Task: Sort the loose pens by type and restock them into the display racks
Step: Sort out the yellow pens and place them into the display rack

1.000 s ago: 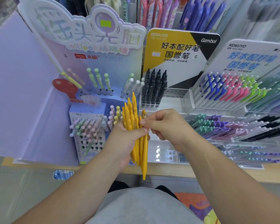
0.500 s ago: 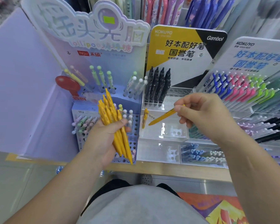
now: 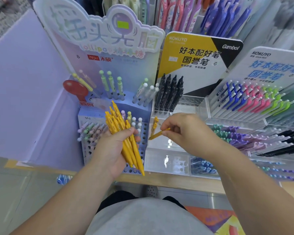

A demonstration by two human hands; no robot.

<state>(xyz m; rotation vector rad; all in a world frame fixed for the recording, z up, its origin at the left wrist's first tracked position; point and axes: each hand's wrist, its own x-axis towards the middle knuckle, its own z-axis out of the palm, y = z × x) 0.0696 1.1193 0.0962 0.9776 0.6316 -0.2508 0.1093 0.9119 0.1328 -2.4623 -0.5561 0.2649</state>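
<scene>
- Left hand [image 3: 115, 150]: clenched round a bundle of yellow pens [image 3: 120, 122], tips down, in front of the blue perforated rack [image 3: 144, 133].
- Right hand [image 3: 185, 133]: pinching a single yellow pen [image 3: 157, 134], tip angled down-left, over the clear rack [image 3: 185, 107].
- Standing yellow pens [image 3: 155, 123]: upright at the clear rack's left edge.
- Black pens [image 3: 170, 94]: clear rack, rear row.
- Desk [image 3: 176, 183]: carries both racks.

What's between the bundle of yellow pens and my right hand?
One or two yellow plastic pens standing in the clear acrylic rack, head view.
</scene>
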